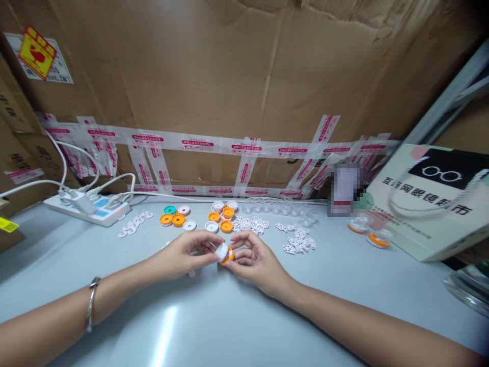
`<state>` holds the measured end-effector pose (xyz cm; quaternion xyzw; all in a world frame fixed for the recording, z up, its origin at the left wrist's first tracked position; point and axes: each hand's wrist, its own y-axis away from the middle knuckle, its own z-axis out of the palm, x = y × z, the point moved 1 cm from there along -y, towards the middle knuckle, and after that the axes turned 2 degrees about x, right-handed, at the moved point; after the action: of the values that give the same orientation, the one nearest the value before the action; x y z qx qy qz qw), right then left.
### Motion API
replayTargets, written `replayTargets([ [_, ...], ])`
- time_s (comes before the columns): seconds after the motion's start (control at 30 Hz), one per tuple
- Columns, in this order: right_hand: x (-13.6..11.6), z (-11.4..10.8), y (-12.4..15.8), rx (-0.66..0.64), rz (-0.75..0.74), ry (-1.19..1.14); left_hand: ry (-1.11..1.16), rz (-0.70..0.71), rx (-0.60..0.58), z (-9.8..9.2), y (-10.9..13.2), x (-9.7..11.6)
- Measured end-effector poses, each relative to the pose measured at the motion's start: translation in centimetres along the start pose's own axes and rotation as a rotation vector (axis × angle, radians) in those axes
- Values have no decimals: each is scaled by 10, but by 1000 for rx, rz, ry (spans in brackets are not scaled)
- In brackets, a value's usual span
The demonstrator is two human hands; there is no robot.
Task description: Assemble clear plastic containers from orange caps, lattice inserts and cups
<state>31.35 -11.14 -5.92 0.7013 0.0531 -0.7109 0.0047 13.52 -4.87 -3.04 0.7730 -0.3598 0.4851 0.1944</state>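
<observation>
My left hand [191, 252] and my right hand [252, 257] meet at the middle of the grey table [214, 316]. Between their fingertips they pinch a small round spool, white on one side and orange on the other [224, 253]. The left wrist wears a metal bracelet [90, 303]. Just behind the hands lie loose orange spools [226, 226], white spools [211, 226] and a teal one [170, 209]. Several small white perforated discs [298, 242] are scattered to the right and several more [132, 224] to the left.
A white power strip [86, 209] with plugged cables sits at the back left. A taped cardboard wall [229, 102] closes off the back. A printed paper bag [431, 204] lies at the right with two orange-white spools [376, 238] beside it. Clear small cups [275, 208] line the back.
</observation>
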Motion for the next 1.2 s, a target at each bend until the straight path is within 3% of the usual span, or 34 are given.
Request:
replayTargets([
  [0.17, 2, 0, 1, -9, -12, 2, -107, 74, 45, 4, 2, 7],
  [0.67, 2, 1, 4, -41, -47, 55, -249, 48, 144, 12, 6, 14],
  [1.0, -1, 2, 3, -4, 24, -23, -310, 75, 146, 14, 9, 14],
  [1.2, 1, 2, 1, -3, 73, -92, -448, 205, 108, 14, 11, 13],
])
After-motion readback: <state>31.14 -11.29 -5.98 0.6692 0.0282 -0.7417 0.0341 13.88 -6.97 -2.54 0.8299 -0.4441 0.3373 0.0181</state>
